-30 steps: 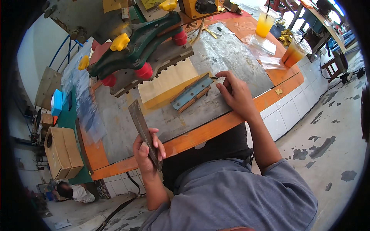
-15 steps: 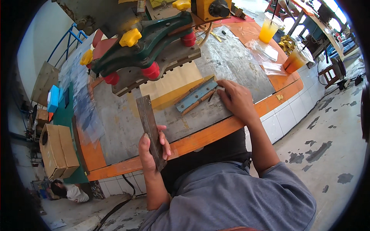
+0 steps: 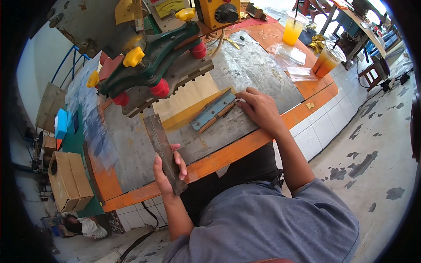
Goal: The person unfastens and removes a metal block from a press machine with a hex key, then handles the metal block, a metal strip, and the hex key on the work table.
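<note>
A long dark metal angle bar [image 3: 163, 147] lies across my left hand [image 3: 165, 183], at the table's front edge. The thumb is on one side of the bar, the fingers curl round the other. My right hand [image 3: 262, 109] has its thumb and fingertips at the right end of a blue metal bar [image 3: 213, 111] with screws in its face. A brown wood-like strip [image 3: 218, 117] runs along the blue bar's near side. Under its far side is a brown-yellow sheet [image 3: 184, 115], partly beneath the press. Some of my right fingertips are hidden.
A green press frame [image 3: 151, 65] with yellow knobs and red feet overhangs the metal-topped table [image 3: 245, 57]. Behind it stands a yellow control box [image 3: 219, 14]. Two drink cups [image 3: 293, 31] and plastic bags are at the far right. A cardboard box [image 3: 70, 182] stands left.
The whole view has shifted, so the press, table and cups sit further left. Both hands keep nearly the same places relative to the bars.
</note>
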Tool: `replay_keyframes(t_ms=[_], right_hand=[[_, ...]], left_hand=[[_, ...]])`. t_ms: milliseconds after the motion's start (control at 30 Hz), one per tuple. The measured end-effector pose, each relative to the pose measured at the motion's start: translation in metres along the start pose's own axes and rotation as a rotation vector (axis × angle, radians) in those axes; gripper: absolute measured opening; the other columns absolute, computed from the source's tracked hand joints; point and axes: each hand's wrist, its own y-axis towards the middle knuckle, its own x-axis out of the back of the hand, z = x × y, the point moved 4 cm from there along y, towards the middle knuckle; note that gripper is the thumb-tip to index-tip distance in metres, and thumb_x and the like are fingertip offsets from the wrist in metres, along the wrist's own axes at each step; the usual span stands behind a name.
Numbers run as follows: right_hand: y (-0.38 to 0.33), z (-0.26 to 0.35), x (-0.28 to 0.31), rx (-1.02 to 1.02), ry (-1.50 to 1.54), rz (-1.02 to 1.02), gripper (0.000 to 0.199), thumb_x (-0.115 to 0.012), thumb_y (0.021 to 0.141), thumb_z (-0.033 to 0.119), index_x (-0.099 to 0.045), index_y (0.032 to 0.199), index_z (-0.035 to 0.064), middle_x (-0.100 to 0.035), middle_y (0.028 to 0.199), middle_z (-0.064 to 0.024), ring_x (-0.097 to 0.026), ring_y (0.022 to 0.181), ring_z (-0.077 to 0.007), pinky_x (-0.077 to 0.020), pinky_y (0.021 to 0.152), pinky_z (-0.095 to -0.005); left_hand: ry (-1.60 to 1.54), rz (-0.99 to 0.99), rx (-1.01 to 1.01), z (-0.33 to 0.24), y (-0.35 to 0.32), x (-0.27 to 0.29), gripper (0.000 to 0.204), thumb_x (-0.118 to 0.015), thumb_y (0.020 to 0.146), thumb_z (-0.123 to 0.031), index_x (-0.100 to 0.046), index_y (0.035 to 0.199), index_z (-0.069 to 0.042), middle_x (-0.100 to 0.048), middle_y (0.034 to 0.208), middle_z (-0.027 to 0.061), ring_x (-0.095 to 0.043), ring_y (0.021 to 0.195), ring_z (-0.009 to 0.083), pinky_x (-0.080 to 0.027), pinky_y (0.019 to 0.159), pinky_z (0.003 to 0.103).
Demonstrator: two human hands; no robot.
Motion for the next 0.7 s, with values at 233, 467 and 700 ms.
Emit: replay_keyframes(t_ms=[233,467,700], right_hand=[[0.002,0.007,0.001,0.0,0.045,0.002,0.01,-0.065,0.094,0.019,-0.069,0.101,0.0133,-0.062,0.092,-0.0088,-0.065,0.088,-0.0325,-0.0502,0.074,-0.043],[0.003,0.012,0.0,-0.044,0.027,0.021,0.009,-0.065,0.093,0.016,-0.067,0.1,0.0117,-0.06,0.091,-0.0107,-0.064,0.084,-0.0345,-0.0487,0.073,-0.0436],[0.005,0.016,-0.001,-0.073,0.117,0.039,0.008,-0.068,0.091,0.013,-0.067,0.097,0.0074,-0.057,0.085,-0.0096,-0.062,0.075,-0.027,-0.0469,0.069,-0.0398]], left_hand=[[0.002,-0.047,0.002,-0.001,-0.004,-0.001,0.068,-0.039,0.106,-0.051,-0.052,0.127,0.012,-0.055,0.081,0.0076,-0.055,0.055,0.014,-0.041,0.041,0.023],[0.075,-0.014,0.001,-0.002,-0.002,-0.003,0.069,-0.044,0.104,-0.053,-0.051,0.129,0.011,-0.056,0.084,0.007,-0.058,0.057,0.0137,-0.041,0.043,0.023],[0.112,0.044,0.011,-0.001,-0.005,-0.003,0.066,-0.055,0.102,-0.051,-0.054,0.127,0.011,-0.057,0.085,0.0063,-0.063,0.057,0.0145,-0.042,0.04,0.024]])
